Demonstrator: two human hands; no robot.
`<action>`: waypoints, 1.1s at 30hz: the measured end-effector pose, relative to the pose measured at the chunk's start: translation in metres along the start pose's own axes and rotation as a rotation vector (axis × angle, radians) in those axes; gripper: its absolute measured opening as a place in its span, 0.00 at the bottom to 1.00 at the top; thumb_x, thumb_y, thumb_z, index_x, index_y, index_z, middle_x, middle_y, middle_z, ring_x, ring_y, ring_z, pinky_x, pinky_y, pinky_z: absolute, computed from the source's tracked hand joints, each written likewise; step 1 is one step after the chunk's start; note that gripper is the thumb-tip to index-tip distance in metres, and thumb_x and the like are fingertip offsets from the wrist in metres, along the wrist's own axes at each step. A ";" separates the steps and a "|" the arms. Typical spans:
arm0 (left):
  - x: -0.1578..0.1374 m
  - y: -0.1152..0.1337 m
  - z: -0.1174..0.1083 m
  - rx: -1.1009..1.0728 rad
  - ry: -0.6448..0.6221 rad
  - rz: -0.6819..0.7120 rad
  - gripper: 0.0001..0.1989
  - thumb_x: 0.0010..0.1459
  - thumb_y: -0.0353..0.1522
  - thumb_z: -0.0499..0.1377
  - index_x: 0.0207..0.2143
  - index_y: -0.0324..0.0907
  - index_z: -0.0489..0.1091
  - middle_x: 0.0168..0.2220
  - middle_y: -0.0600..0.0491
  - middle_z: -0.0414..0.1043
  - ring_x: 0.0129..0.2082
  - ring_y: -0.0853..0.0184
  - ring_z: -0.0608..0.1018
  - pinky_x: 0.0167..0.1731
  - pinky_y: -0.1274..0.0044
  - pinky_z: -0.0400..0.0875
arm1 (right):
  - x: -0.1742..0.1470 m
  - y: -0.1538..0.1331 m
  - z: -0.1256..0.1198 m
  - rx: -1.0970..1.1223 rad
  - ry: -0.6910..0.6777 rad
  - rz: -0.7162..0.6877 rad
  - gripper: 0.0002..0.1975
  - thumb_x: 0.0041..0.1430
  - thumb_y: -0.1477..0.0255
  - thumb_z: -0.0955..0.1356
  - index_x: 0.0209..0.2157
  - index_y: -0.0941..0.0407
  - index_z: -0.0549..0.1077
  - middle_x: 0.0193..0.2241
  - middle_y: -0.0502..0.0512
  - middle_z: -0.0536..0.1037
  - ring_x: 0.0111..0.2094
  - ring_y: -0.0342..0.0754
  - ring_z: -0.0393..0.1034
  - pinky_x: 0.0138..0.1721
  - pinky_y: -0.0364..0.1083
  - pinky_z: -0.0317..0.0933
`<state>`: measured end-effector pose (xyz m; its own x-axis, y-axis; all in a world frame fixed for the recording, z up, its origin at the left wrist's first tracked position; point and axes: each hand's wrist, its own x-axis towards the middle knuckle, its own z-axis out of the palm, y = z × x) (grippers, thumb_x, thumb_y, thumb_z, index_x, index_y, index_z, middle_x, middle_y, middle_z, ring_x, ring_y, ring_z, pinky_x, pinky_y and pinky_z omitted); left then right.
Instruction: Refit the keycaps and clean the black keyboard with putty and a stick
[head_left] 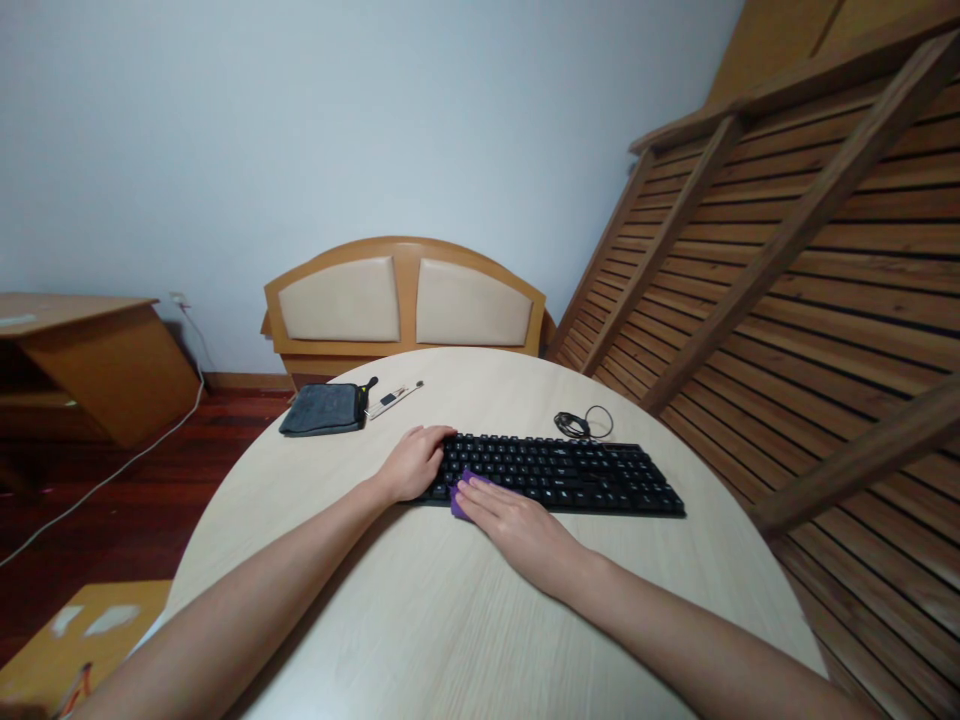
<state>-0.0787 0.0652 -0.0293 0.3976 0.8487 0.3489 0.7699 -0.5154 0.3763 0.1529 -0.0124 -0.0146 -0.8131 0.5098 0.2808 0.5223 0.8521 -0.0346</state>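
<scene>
One black keyboard (559, 472) is lying below the frame's centre, its long axis running left to right, number pad (643, 478) at right. One left hand (411, 466) is holding its left end with bent fingers; one right hand (519, 522) is pressing one purple cloth (459, 507) under straight, joined fingers. Left of centre, one dark pouch (324, 408) is hiding its contents

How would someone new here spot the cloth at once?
On the round table lies a keyboard. Toward its left end, at the near edge, the cloth pokes out from under the right hand. Its purple colour sets it apart from the black keyboard.
</scene>
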 end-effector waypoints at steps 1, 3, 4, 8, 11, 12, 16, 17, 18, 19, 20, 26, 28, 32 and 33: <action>0.000 0.000 0.000 -0.002 0.000 0.000 0.24 0.60 0.26 0.47 0.57 0.42 0.68 0.57 0.49 0.73 0.57 0.60 0.73 0.63 0.62 0.60 | -0.002 0.000 -0.001 -0.012 -0.001 0.002 0.23 0.66 0.82 0.61 0.62 0.60 0.68 0.63 0.61 0.68 0.65 0.50 0.59 0.65 0.51 0.57; 0.000 0.000 0.000 -0.005 0.004 0.000 0.23 0.61 0.26 0.47 0.56 0.42 0.68 0.57 0.49 0.73 0.57 0.60 0.73 0.63 0.62 0.60 | -0.005 -0.002 -0.006 -0.030 -0.009 0.021 0.22 0.65 0.83 0.62 0.59 0.62 0.70 0.61 0.63 0.70 0.63 0.51 0.62 0.64 0.50 0.58; 0.000 0.001 0.000 -0.005 0.005 0.000 0.23 0.61 0.26 0.47 0.56 0.42 0.68 0.57 0.49 0.73 0.56 0.60 0.73 0.63 0.62 0.60 | -0.005 -0.003 -0.009 -0.036 -0.020 0.044 0.22 0.64 0.84 0.62 0.58 0.63 0.71 0.60 0.64 0.71 0.63 0.52 0.63 0.63 0.50 0.60; 0.001 0.002 0.000 -0.004 -0.004 -0.001 0.22 0.61 0.27 0.47 0.56 0.43 0.68 0.57 0.49 0.73 0.57 0.60 0.73 0.63 0.61 0.58 | 0.000 -0.007 -0.029 -0.001 -0.094 0.229 0.20 0.62 0.83 0.62 0.52 0.59 0.76 0.54 0.60 0.77 0.54 0.53 0.73 0.55 0.50 0.68; 0.001 0.002 -0.001 -0.011 -0.014 -0.013 0.22 0.62 0.27 0.47 0.56 0.43 0.67 0.57 0.48 0.73 0.57 0.60 0.73 0.64 0.60 0.57 | 0.012 0.002 -0.050 0.064 -0.074 0.387 0.20 0.61 0.81 0.62 0.49 0.52 0.79 0.45 0.53 0.83 0.46 0.51 0.78 0.49 0.47 0.69; 0.001 0.002 -0.001 -0.013 -0.016 -0.016 0.22 0.62 0.27 0.47 0.56 0.44 0.67 0.56 0.48 0.73 0.57 0.60 0.73 0.64 0.60 0.57 | 0.017 0.009 -0.056 0.066 -0.051 0.425 0.20 0.62 0.80 0.61 0.49 0.51 0.78 0.44 0.53 0.83 0.45 0.50 0.78 0.49 0.47 0.68; 0.001 0.002 -0.001 -0.009 -0.014 -0.017 0.22 0.61 0.28 0.47 0.56 0.44 0.68 0.56 0.49 0.74 0.57 0.59 0.73 0.63 0.60 0.58 | 0.037 0.046 -0.067 -0.011 0.048 0.552 0.19 0.66 0.76 0.60 0.51 0.53 0.78 0.45 0.55 0.83 0.47 0.52 0.77 0.50 0.47 0.66; 0.000 0.002 -0.001 -0.006 -0.014 -0.016 0.21 0.62 0.28 0.47 0.56 0.44 0.68 0.56 0.49 0.74 0.57 0.59 0.73 0.63 0.59 0.58 | 0.041 0.055 -0.066 -0.030 0.065 0.576 0.20 0.66 0.77 0.60 0.52 0.53 0.77 0.47 0.56 0.82 0.49 0.52 0.76 0.51 0.47 0.65; 0.000 0.002 -0.001 -0.004 -0.015 -0.015 0.21 0.62 0.28 0.47 0.56 0.44 0.67 0.56 0.49 0.73 0.57 0.59 0.73 0.63 0.59 0.58 | 0.045 0.063 -0.063 -0.045 0.066 0.597 0.20 0.65 0.77 0.60 0.53 0.54 0.77 0.48 0.56 0.81 0.50 0.52 0.75 0.52 0.47 0.64; 0.000 0.002 -0.002 -0.004 -0.017 -0.014 0.21 0.62 0.28 0.47 0.56 0.44 0.67 0.56 0.49 0.73 0.57 0.58 0.73 0.63 0.59 0.58 | 0.047 0.069 -0.059 -0.054 0.061 0.607 0.21 0.65 0.78 0.60 0.54 0.54 0.76 0.50 0.57 0.81 0.51 0.53 0.75 0.53 0.48 0.64; 0.000 0.002 -0.002 -0.004 -0.019 -0.012 0.21 0.62 0.28 0.47 0.56 0.44 0.67 0.56 0.48 0.73 0.57 0.58 0.73 0.63 0.59 0.58 | 0.049 0.074 -0.054 -0.053 0.044 0.602 0.21 0.65 0.78 0.60 0.55 0.55 0.75 0.51 0.57 0.80 0.52 0.53 0.74 0.53 0.48 0.63; 0.000 0.007 -0.005 0.008 -0.028 -0.010 0.19 0.66 0.31 0.46 0.56 0.44 0.67 0.55 0.48 0.74 0.56 0.58 0.73 0.62 0.59 0.58 | 0.045 0.070 -0.026 -0.010 -0.065 0.516 0.22 0.66 0.78 0.60 0.56 0.52 0.73 0.50 0.57 0.80 0.50 0.53 0.75 0.50 0.49 0.66; 0.001 0.009 -0.005 0.040 -0.034 -0.003 0.19 0.69 0.35 0.45 0.56 0.43 0.67 0.54 0.47 0.74 0.56 0.58 0.73 0.61 0.61 0.59 | 0.042 0.065 -0.024 -0.003 -0.071 0.486 0.24 0.65 0.81 0.59 0.58 0.53 0.71 0.52 0.56 0.79 0.51 0.52 0.75 0.51 0.49 0.66; 0.002 0.010 -0.004 0.119 -0.051 0.015 0.21 0.72 0.40 0.43 0.58 0.41 0.66 0.55 0.44 0.73 0.56 0.57 0.73 0.60 0.63 0.60 | 0.036 0.060 -0.025 -0.027 -0.092 0.468 0.26 0.62 0.85 0.58 0.59 0.60 0.70 0.58 0.63 0.74 0.57 0.53 0.71 0.57 0.49 0.63; 0.003 0.009 -0.003 0.138 -0.056 0.014 0.22 0.72 0.40 0.43 0.59 0.40 0.65 0.55 0.44 0.73 0.56 0.57 0.73 0.60 0.63 0.60 | 0.035 0.059 -0.025 -0.033 -0.096 0.462 0.27 0.61 0.85 0.58 0.59 0.61 0.70 0.59 0.64 0.73 0.58 0.53 0.70 0.58 0.50 0.62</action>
<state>-0.0723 0.0623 -0.0220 0.4334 0.8487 0.3031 0.8239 -0.5094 0.2483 0.1617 0.0524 0.0170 -0.5126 0.8449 0.1530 0.8418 0.5296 -0.1043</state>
